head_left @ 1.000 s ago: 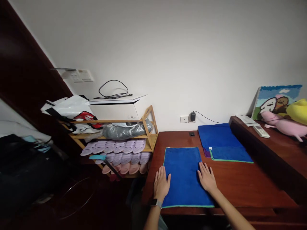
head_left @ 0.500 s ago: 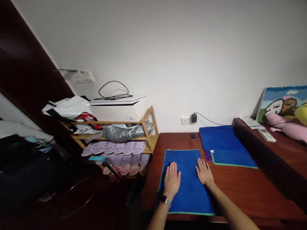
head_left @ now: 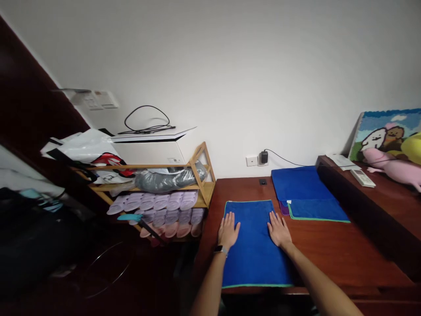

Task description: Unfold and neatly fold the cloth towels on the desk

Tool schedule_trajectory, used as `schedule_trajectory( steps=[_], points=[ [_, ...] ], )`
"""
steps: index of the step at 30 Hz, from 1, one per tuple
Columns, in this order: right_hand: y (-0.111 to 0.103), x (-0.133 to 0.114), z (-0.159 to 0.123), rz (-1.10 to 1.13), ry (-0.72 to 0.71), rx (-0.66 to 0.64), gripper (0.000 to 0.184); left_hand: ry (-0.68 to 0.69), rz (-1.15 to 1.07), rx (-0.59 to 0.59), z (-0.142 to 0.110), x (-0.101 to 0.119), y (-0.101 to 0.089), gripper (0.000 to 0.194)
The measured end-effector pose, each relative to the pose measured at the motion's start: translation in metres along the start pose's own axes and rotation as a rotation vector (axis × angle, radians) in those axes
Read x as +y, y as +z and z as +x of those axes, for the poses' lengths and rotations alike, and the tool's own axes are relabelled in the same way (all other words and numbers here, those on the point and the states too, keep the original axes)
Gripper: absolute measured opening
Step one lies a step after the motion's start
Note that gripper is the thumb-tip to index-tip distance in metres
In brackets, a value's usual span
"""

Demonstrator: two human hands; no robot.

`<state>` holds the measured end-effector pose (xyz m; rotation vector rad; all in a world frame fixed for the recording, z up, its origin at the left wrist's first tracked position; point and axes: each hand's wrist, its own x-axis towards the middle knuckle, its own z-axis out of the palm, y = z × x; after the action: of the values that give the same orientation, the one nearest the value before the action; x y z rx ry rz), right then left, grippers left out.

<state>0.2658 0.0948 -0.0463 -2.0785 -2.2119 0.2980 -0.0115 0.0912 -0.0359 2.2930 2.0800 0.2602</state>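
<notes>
A blue towel (head_left: 251,250) with green edging lies spread out on the brown wooden table (head_left: 332,252). My left hand (head_left: 228,230) rests flat over its left edge, fingers stretched out, a watch on the wrist. Flat on the towel's right edge lies my right hand (head_left: 279,230), its fingers slightly apart. Neither hand grips anything. Just beyond the right hand, more folded blue towels (head_left: 296,182) lie against the wall, one with green edging and a white tag, and a bit of purple cloth (head_left: 284,208) peeks out beside them.
To the left stands a wooden rack (head_left: 207,191) with slippers (head_left: 161,202), a white box (head_left: 149,151) and a black cable (head_left: 148,130) on top. A plugged-in adapter (head_left: 264,156) sits on the wall. At right are a remote control (head_left: 362,178), a pink plush toy (head_left: 391,166) and a picture (head_left: 375,136).
My left hand has slid left to the towel's left edge. The right hand stays at the right edge. The view has shifted slightly.
</notes>
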Motion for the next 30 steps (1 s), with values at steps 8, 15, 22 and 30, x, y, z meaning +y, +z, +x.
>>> schedule_trajectory(
  steps=[8, 15, 22, 30],
  points=[
    [-0.006, 0.004, 0.026, 0.036, 0.022, 0.034, 0.069, -0.018, 0.031, 0.071, -0.002, -0.025, 0.006, 0.071],
    [-0.012, 0.002, 0.066, 0.021, 0.027, 0.021, 0.069, -0.016, 0.032, 0.070, -0.003, -0.027, 0.006, 0.070],
    [-0.006, 0.001, 0.065, 0.018, 0.020, 0.051, 0.069, 0.055, 0.042, 0.167, -0.002, -0.021, -0.001, 0.063],
    [-0.008, 0.001, 0.064, 0.003, 0.021, 0.017, 0.067, 0.286, -0.110, 0.077, 0.069, 0.116, 0.006, 0.066]
  ],
)
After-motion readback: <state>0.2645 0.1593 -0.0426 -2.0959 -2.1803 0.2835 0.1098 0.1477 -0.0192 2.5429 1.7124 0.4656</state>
